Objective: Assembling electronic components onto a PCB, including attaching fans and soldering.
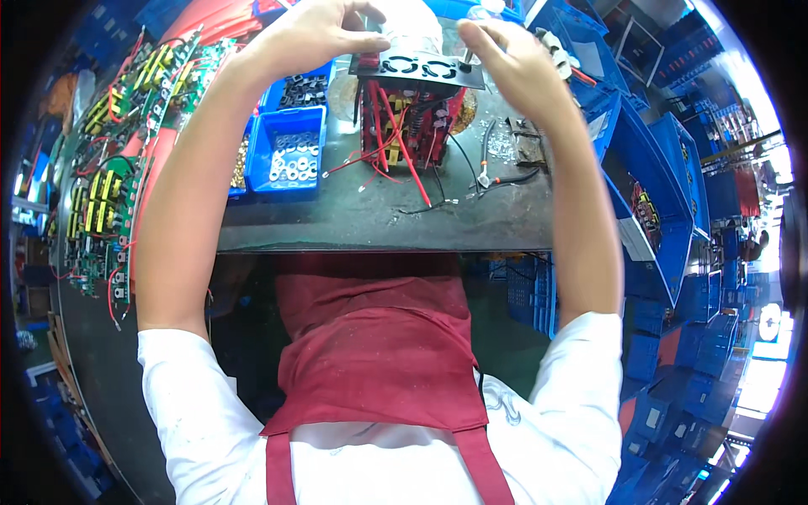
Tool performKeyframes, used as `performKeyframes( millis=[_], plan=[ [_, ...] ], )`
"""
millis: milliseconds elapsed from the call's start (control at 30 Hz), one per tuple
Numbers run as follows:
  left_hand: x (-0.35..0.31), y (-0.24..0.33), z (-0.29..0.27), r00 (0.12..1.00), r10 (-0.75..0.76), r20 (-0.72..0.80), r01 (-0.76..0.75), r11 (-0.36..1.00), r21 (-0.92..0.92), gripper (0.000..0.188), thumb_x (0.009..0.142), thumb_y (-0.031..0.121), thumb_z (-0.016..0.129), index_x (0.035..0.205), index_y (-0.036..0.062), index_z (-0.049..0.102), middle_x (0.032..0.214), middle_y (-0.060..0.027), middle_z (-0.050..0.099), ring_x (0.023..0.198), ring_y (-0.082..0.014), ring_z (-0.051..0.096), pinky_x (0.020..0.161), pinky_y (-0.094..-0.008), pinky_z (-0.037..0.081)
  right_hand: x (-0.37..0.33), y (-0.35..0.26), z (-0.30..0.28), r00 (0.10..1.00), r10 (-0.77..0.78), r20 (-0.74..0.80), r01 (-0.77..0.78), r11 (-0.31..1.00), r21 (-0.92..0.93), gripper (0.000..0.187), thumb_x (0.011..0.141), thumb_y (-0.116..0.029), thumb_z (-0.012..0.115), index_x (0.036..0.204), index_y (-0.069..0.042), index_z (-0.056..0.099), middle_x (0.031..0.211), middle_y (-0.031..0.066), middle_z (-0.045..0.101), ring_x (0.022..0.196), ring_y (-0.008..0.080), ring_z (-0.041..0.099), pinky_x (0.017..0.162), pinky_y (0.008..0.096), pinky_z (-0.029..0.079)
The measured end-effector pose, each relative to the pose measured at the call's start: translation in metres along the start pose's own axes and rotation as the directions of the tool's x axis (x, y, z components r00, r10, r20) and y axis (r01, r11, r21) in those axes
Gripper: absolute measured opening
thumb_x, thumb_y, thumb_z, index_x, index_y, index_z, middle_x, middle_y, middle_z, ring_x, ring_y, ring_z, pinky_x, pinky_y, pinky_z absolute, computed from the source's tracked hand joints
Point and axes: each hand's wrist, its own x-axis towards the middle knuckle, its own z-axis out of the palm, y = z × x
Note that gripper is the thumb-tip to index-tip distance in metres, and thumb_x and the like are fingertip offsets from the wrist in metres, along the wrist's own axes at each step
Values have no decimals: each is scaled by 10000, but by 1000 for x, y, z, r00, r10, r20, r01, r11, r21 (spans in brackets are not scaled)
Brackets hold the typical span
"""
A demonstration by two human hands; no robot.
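In front of me stands a boxy electronic assembly (396,126) with red side parts and loose red and black wires. Across its top end is a black panel (429,71) with two round fan-like cutouts. My left hand (341,29) is over the panel's left end, thumb and fingers apart. Closed at the panel's right end is my right hand (509,63), its fingertips beside a small dark upright piece (466,61). Whether it grips that piece is hard to see. A whitish, plastic-looking object (411,23) is behind the panel.
Blue bins (263,172) of washers and small black parts sit to the left, near green circuit boards (101,202) with yellow components. Pliers (486,160) and cutters with dark handles (509,180) lie right of the assembly. More blue bins (665,202) line the right side.
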Motion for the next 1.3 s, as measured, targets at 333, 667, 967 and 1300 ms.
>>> performKeyframes(
  millis=[333, 667, 967, 1300],
  plan=[
    [4, 2, 15, 992, 107, -68, -123, 940, -319, 370, 906, 72, 684, 1248, -65, 652, 995, -146, 758, 895, -189, 715, 840, -324, 565, -23, -2, 90, 689, 127, -714, 190, 919, 346, 550, 1059, -334, 644, 1424, 69, 561, 1305, 188, 686, 1152, 215, 642, 1017, 332, 486],
    [35, 26, 34, 957, 158, 245, -232, 922, 310, 519, 758, 122, 788, 1233, -48, 666, 1070, -126, 700, 1044, -227, 659, 982, -370, 515, -22, 36, 72, 858, 184, -479, 278, 618, 735, 236, 1042, -135, 647, 1199, 24, 724, 950, 38, 737, 849, 74, 629, 740, 242, 510],
    [28, 59, 43, 881, -116, 458, 20, 978, 209, 530, 713, 106, 815, 1181, -90, 661, 966, -153, 698, 879, -259, 670, 875, -363, 544, -50, 18, 55, 880, 227, -418, 145, 709, 690, 455, 886, -253, 849, 1195, 37, 683, 1050, 96, 732, 973, 157, 660, 935, 344, 518],
    [37, 52, 37, 853, -67, 517, -69, 968, 240, 494, 736, 136, 803, 1138, -106, 648, 855, -167, 658, 765, -219, 632, 742, -360, 527, -46, 14, 48, 923, 155, -351, 162, 673, 722, 391, 988, -221, 737, 1279, 35, 685, 1157, 111, 736, 1003, 144, 677, 932, 313, 545]
  ],
)
